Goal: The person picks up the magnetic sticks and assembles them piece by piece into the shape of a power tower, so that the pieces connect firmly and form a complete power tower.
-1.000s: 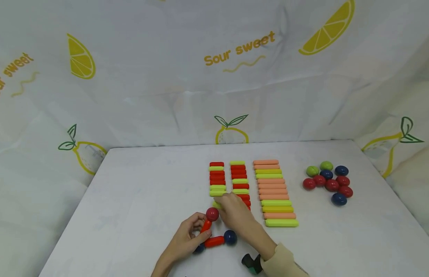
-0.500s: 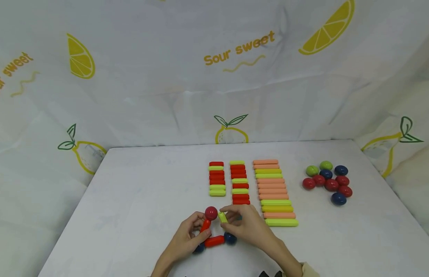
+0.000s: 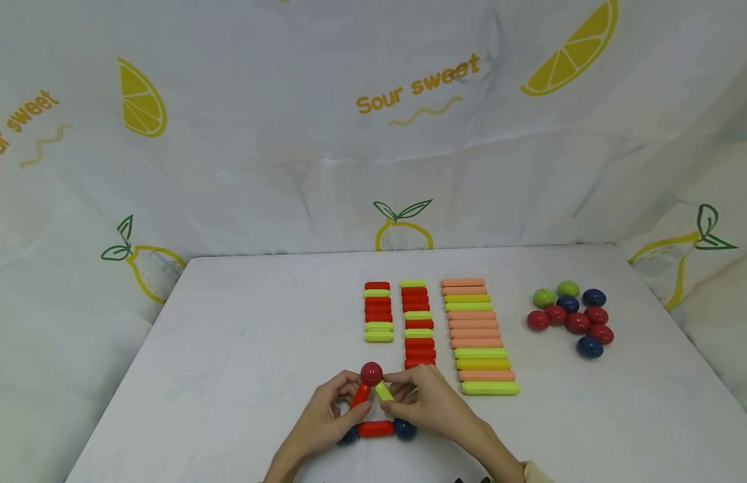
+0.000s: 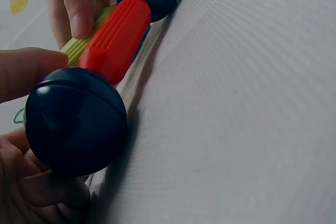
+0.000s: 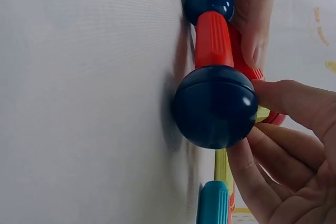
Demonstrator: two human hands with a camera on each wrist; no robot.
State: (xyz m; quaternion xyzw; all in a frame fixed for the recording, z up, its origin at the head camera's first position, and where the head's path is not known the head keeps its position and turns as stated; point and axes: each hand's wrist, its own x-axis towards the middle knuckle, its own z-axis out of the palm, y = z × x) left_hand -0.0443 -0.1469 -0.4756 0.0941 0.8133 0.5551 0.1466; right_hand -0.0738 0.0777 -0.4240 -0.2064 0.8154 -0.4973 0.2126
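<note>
A triangular figure of magnetic rods and balls lies before me, with a red ball (image 3: 371, 374) at its far corner and two blue balls at the near corners, the left one (image 3: 349, 435) and the right one (image 3: 405, 429). My left hand (image 3: 325, 410) grips the red rod (image 3: 361, 395) on the left side. With thumb and fingers my right hand (image 3: 430, 401) pinches a yellow-green rod (image 3: 383, 392) on the right side, its far end right at the red ball. Another red rod (image 4: 118, 40) spans the blue balls. The right thumb partly hides the yellow-green rod.
Short red and yellow-green rods form two columns, the left one (image 3: 378, 310) and the middle one (image 3: 418, 325). Longer rods (image 3: 476, 333) line up to their right. Loose balls (image 3: 577, 323) cluster at far right. A teal rod (image 5: 213, 203) lies by my right hand.
My right hand has taken the yellow-green rod from beside the left column and brought it to the red ball. The near red rod has swung level. My left hand has barely moved.
</note>
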